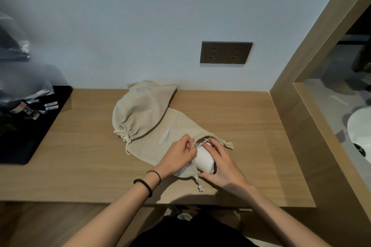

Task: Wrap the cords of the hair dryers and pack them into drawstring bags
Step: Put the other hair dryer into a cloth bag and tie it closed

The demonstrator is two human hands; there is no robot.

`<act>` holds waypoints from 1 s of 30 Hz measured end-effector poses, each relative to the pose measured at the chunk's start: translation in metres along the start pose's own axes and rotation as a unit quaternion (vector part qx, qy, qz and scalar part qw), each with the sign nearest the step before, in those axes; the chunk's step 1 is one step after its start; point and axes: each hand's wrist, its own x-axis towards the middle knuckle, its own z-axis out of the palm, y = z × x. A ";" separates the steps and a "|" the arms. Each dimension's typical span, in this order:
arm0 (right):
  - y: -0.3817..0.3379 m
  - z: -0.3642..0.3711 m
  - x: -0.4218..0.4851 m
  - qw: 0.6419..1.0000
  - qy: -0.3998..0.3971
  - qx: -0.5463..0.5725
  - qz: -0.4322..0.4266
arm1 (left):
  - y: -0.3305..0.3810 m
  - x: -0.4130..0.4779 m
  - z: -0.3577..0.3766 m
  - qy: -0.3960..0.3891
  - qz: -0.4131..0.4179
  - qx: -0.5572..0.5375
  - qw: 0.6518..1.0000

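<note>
Judging by the cinched bag (138, 112) behind, one dryer looks packed. On the table (80, 156), your left hand (178, 154) pinches the mouth of the open bag (176, 126). Your right hand (220, 164), fingers spread, grips the white dryer (204, 160), half inside. Cinching is left.

A white hair dryer (203, 161) sticks partway out of the mouth of a flat tan bag (174, 124). This bag lies on the wooden desk (80, 156). Its open mouth faces the near edge. It has pale letters on it and knotted strings at both sides. A full tan bag (138, 112) lies just behind, puffed up, its mouth pulled shut with a tied string. It rests partly on the flat bag's far end.
</note>
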 end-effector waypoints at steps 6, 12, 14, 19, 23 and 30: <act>0.013 -0.006 -0.006 0.991 0.032 0.085 0.102 | -0.004 0.002 0.001 -0.012 0.026 0.061 0.998; 0.013 0.010 -0.005 0.959 0.013 0.200 0.203 | -0.008 0.000 0.003 0.000 0.063 0.106 0.992; 0.008 0.010 -0.004 0.953 0.034 0.225 0.199 | -0.009 -0.001 0.002 0.006 0.074 0.103 0.992; -0.003 0.012 0.003 0.940 0.046 0.278 0.194 | -0.012 -0.003 0.002 -0.011 0.096 0.096 0.991; -0.015 0.015 0.015 0.913 0.086 0.347 0.196 | -0.012 -0.008 0.005 -0.024 0.105 0.081 0.991; -0.011 0.008 0.022 0.912 0.033 0.365 0.181 | -0.020 -0.017 -0.001 0.009 0.089 0.103 0.991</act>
